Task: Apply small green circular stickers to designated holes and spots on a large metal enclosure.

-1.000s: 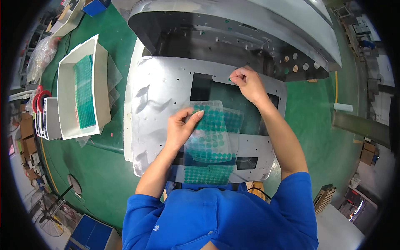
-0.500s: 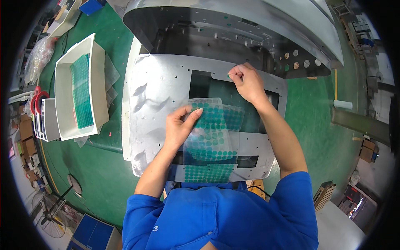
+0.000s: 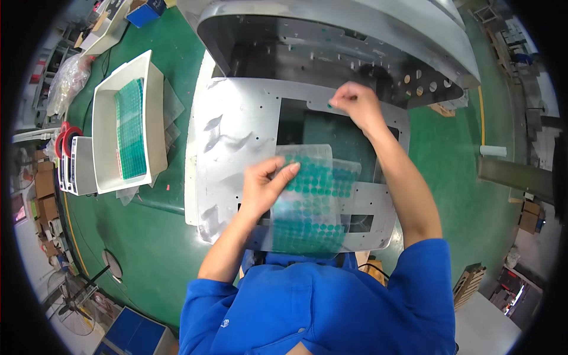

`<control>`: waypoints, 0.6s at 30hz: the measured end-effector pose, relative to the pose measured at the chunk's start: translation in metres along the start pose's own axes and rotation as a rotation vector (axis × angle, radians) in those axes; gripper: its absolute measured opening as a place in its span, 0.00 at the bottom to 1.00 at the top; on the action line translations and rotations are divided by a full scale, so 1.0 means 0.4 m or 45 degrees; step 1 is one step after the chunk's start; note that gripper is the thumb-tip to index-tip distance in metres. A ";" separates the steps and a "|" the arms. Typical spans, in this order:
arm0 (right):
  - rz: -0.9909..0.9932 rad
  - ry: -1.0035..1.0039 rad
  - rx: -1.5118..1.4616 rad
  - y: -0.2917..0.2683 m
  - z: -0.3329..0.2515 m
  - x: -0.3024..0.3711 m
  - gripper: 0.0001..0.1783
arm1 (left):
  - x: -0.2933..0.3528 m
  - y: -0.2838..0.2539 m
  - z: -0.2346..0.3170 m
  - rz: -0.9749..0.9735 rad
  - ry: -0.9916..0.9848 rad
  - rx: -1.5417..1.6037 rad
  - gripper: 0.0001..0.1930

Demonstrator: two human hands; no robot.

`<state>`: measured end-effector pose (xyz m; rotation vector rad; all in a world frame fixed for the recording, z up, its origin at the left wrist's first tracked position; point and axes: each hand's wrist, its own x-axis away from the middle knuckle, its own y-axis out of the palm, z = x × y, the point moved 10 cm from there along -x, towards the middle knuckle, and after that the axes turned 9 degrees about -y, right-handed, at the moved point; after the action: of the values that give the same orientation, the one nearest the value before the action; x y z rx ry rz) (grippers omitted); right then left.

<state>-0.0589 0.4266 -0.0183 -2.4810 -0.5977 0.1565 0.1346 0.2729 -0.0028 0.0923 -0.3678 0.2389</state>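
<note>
My left hand (image 3: 260, 186) pinches clear sheets of round green stickers (image 3: 313, 207) between thumb and fingers. The sheets overlap, hang down toward my body, and show gaps in their rows. Beyond them my right hand (image 3: 361, 109) is closed, thumb and forefinger together. A small green dot sticker (image 3: 330, 106) shows at its fingertips, close to the far edge of the opening in a bare metal panel (image 3: 234, 160). Whether the dot touches the metal I cannot tell. Small holes dot the panel around its large dark rectangular cutout.
Behind the panel rises a large metal housing (image 3: 284, 50) with studs and round holes. On the left a white bin (image 3: 155, 124) holds more green sticker sheets (image 3: 131, 133). Rolls of red tape (image 3: 70, 135) sit beside it. A floor fan (image 3: 74, 307) stands at lower left.
My right hand has shifted slightly, with the dot still at its fingertips. The sheets in my left hand have sunk a little toward me. The whole view has moved slightly.
</note>
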 end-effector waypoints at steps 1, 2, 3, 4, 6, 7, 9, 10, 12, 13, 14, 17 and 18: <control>-0.115 0.003 -0.306 0.030 -0.061 0.040 0.10 | 0.012 0.005 0.006 -0.013 0.007 0.034 0.07; -0.247 0.011 -0.618 0.063 -0.148 0.111 0.09 | 0.027 0.007 0.008 -0.014 0.005 0.065 0.07; -0.339 -0.163 -0.484 0.056 -0.229 0.170 0.09 | 0.038 0.018 0.022 -0.043 0.005 0.070 0.06; -0.417 -0.330 -0.342 0.052 -0.286 0.223 0.08 | 0.047 0.031 0.023 -0.086 -0.028 0.015 0.06; -0.400 -0.099 -0.364 0.045 -0.237 0.289 0.07 | 0.057 0.073 0.015 -0.197 -0.088 -0.094 0.05; -0.330 -0.120 -0.442 0.030 -0.232 0.307 0.07 | 0.056 0.092 0.016 -0.216 -0.007 -0.129 0.04; -0.239 -0.022 -0.488 0.005 -0.199 0.347 0.07 | 0.056 0.131 0.013 -0.241 0.031 -0.151 0.05; -0.191 0.026 -0.513 -0.008 -0.181 0.365 0.06 | 0.055 0.150 0.013 -0.254 0.051 -0.164 0.06; -0.063 -0.066 -0.389 -0.047 -0.176 0.391 0.04 | 0.052 0.188 0.004 -0.311 0.066 -0.184 0.06; -0.009 -0.101 -0.316 -0.069 -0.178 0.402 0.03 | 0.050 0.207 0.002 -0.338 0.074 -0.193 0.06; 0.043 -0.135 -0.240 -0.089 -0.181 0.414 0.03 | 0.048 0.224 -0.001 -0.360 0.056 -0.193 0.05; 0.270 -0.358 0.068 -0.132 -0.190 0.454 0.03 | 0.039 0.271 -0.006 -0.384 -0.006 -0.226 0.06; 0.306 -0.333 0.051 -0.141 -0.176 0.460 0.03 | 0.033 0.283 -0.016 -0.373 -0.034 -0.249 0.06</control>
<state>0.1005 0.5150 0.0754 -2.5049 -0.3928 0.5870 0.1205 0.3861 0.0013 -0.0438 -0.3976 -0.0883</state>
